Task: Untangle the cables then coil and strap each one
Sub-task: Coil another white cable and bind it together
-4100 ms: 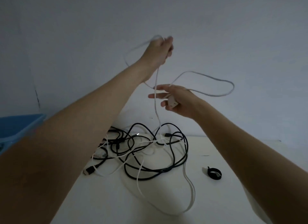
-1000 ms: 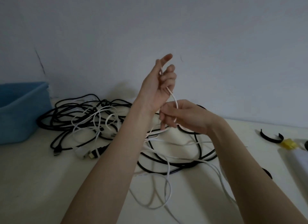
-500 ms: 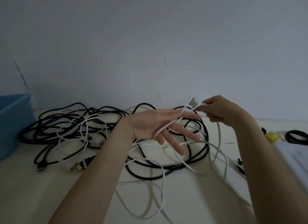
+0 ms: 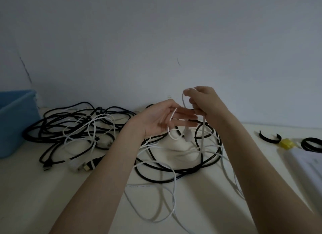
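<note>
Left hand (image 4: 163, 119) is held palm up above the tangle (image 4: 97, 129), fingers straight and slightly spread, pointing right. A white cable (image 4: 171, 122) runs across those fingers, hangs in a small loop below the palm, and rises again to the right hand (image 4: 203, 103).

Right hand sits just right of the left fingertips and a little higher, fingers curled, pinching the top bend of the white cable between thumb and forefinger. Two strands drop from that pinch; one ends in a white plug (image 4: 188, 138) dangling just below the left fingers, not touching the table (image 4: 34, 190). The other strand goes down into the tangle.

The tangle lies on the table beneath and left of the left hand: black cables (image 4: 174, 178) in wide rings, thinner white ones threaded through them. More white cable lies in loose loops on the table nearer the camera than the tangle (between the two forearms). Several connectors (image 4: 87, 165) lie at the tangle's near-left edge; types too dim to tell.

A blue bin (image 4: 15, 118) stands left of the tangle, close to it. Well right of the tangle: an open black strap (image 4: 269, 139), a yellow item (image 4: 287, 144) just beside it, a coiled black strap (image 4: 311, 145), and a white sheet (image 4: 306, 165).
</note>
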The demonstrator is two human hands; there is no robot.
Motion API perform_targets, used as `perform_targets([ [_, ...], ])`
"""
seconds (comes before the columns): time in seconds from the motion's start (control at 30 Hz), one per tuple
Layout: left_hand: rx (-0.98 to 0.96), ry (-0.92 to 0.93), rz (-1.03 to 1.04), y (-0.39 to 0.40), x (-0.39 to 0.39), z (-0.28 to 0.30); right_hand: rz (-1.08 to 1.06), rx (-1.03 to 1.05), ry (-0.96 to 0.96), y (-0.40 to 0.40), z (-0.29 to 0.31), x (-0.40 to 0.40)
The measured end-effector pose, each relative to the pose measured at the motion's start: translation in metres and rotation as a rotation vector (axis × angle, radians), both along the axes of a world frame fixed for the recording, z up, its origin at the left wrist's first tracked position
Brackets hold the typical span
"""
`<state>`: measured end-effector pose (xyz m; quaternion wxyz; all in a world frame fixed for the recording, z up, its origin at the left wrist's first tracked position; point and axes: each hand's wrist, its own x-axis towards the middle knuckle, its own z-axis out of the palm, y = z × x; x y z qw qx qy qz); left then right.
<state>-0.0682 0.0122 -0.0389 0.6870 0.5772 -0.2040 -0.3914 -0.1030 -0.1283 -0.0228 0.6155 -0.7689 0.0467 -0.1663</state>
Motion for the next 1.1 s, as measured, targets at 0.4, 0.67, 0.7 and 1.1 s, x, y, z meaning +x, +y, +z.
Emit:
perform_targets([
  [0.4,-0.122,-0.013,0.107,0.007,0.006,0.001,-0.054,-0.429,-0.139,0.020,0.003,-0.001],
  [0.67,-0.244,-0.010,0.149,0.007,0.010,0.003,-0.063,-0.465,-0.004,0.025,-0.002,-0.002],
  [0.7,-0.280,0.006,0.160,0.008,0.011,0.004,-0.056,-0.479,0.016,0.025,-0.002,-0.003],
  [1.1,-0.874,0.503,0.235,0.050,0.031,0.014,0.606,-0.217,0.308,-0.002,-0.005,-0.014],
])
